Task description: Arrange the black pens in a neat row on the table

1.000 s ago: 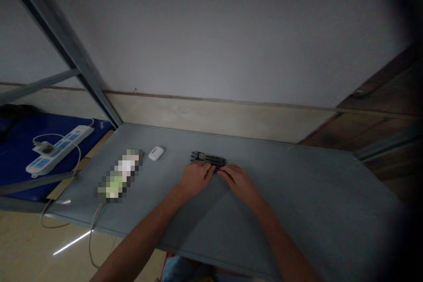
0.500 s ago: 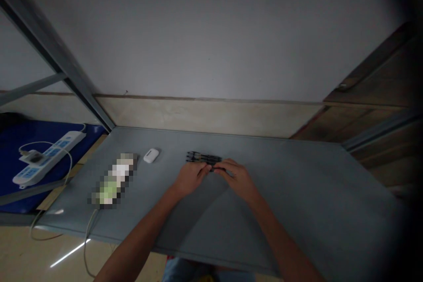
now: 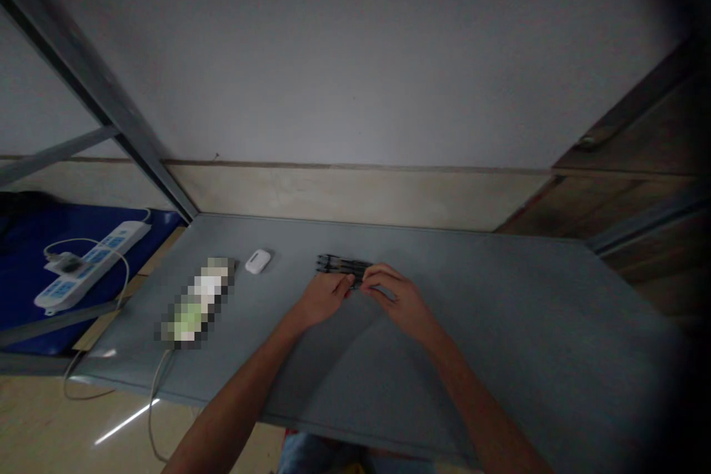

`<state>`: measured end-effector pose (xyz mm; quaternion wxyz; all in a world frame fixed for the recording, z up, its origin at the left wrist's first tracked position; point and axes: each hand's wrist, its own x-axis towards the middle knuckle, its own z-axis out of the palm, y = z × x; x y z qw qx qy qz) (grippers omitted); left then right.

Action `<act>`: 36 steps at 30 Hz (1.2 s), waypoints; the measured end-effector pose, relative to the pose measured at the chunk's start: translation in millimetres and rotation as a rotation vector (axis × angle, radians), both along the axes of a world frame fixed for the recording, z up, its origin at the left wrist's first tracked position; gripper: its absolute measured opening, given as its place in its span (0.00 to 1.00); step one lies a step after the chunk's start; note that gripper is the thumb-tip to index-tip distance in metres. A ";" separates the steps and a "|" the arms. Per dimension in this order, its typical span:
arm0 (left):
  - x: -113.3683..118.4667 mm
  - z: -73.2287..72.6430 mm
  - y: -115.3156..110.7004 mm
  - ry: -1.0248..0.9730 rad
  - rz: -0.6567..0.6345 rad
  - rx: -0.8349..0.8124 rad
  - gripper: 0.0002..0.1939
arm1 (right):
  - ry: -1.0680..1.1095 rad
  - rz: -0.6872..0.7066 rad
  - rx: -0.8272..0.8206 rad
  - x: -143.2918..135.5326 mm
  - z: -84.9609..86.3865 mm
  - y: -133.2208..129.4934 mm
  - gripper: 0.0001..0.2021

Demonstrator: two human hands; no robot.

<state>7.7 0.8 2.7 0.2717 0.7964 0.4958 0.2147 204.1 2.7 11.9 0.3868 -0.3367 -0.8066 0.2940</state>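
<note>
Several slim black pens [image 3: 340, 264] lie side by side on the grey tabletop [image 3: 478, 333], pointing left to right. Along their near side my left hand [image 3: 324, 299] is closed, thumb and fingers pinching the nearest pen. My right hand [image 3: 398, 302] is closed too, its thumb and fingertips pinched at the right end of the pens. Both hands rest low, close to the table, with a small gap between their fingertips. My fingers hide the right ends and near edge of the row.
A white earbud case [image 3: 258, 261] lies left of the pens. Beside it is a blurred-out phone-like object [image 3: 200, 300] with a cable. Farther left, a white power strip [image 3: 92, 266] sits on a blue surface [image 3: 33, 237]. A wall [image 3: 355, 196] borders the table's back.
My right fingertips have shifted slightly and bent more at the pens' right end. My left hand stays at the row. The whole view has moved a little.
</note>
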 end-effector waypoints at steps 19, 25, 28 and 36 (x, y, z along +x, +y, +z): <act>4.6 8.0 -12.0 0.075 -0.005 0.107 0.15 | 0.029 -0.004 -0.227 2.8 -6.2 2.0 0.16; 5.2 5.4 -9.3 0.038 -0.017 0.138 0.12 | -0.008 0.001 -0.340 4.3 -5.1 0.3 0.17; 7.4 2.9 -9.8 0.086 0.000 0.191 0.14 | -0.056 -0.068 -0.325 2.5 -5.8 0.6 0.14; 7.7 -1.3 -9.0 0.126 0.022 0.184 0.15 | 0.042 -0.110 -0.227 -1.0 -7.4 1.7 0.12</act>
